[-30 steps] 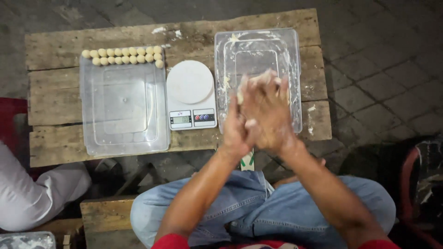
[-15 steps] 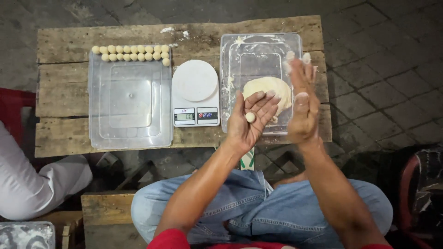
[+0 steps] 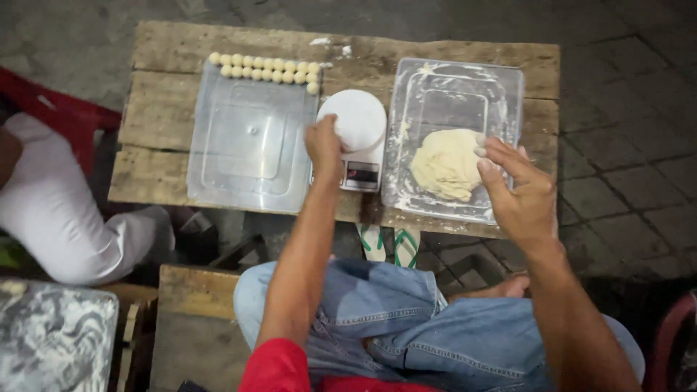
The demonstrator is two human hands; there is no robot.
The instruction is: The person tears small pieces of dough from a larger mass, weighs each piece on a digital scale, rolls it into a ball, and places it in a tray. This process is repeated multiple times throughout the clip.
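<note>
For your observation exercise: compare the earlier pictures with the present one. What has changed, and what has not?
The hands parted. The left hand moved left to the scale's white platform; the right hand dropped its fingertips onto the dough lump. The dough-ball rows and clear trays stayed put.

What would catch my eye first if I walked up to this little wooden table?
Probably the pale lump of dough in the floury clear tray on the right, with the right hand touching its edge. Next, two neat rows of small dough balls along the far edge of the clear tray on the left. Between the trays the left hand rests at the round white plate of a kitchen scale.
</note>
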